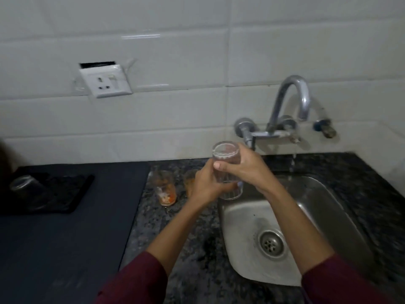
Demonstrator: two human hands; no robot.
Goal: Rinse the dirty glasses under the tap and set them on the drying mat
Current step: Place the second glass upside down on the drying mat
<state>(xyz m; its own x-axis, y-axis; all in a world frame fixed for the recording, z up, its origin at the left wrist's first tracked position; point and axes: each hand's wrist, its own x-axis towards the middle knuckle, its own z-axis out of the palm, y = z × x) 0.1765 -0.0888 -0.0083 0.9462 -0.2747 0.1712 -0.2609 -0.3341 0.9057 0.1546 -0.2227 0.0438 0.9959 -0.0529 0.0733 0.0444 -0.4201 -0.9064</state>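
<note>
A person in dark red sleeves is standing at a steel sink set in a speckled stone counter, and both hands are wrapping around one clear glass that is turned upside down, its base uppermost. The right hand is curling over the upper part of the glass from the right, thumb lying across the front. The left hand is cupping the lower part from the left, fingers bending around it, with the glass's open mouth showing just below those fingers, above the sink's left rim. Just left of the left hand's knuckles, two dirty glasses are standing on the counter: one glass with orange residue, and a second stained glass partly hidden behind the hand. To the right of the right hand's fingers, a thin stream of water is falling from the wall tap into the sink. Far to the left of both hands, an upturned clean glass is sitting on a black drying mat.
</note>
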